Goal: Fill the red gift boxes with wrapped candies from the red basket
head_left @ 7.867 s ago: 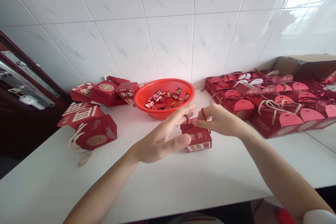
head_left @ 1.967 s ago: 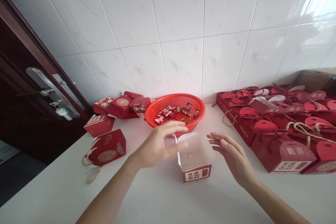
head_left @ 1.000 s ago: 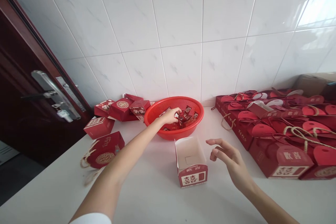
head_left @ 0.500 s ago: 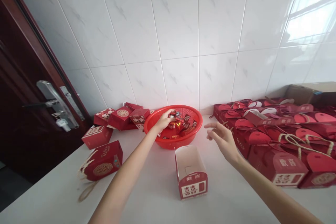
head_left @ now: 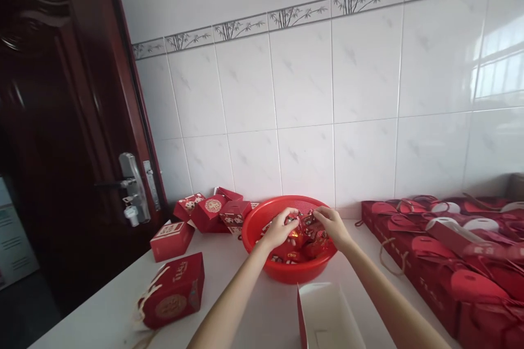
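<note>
A round red plastic basket stands against the wall, with red and gold wrapped sweets inside. Over its left half is my left hand, fingers curled round small wrapped pieces too small to tell apart. My right hand is at the basket's right side, its fingertips pinched on a dark red wrapped sweet. The two hands are close together but apart. Nearer to me, between my forearms, an open-topped red box with a white inside sits on the white table; nothing shows in it.
Several red boxes lie at the back left, and a red box with cord is nearer. Rows of red boxes fill the right side. A tiled wall closes the back; a dark door is at left.
The view has tilted up and turned left. My right hand has moved from beside the basket into it and closed its fingers. My left hand stays in the basket.
</note>
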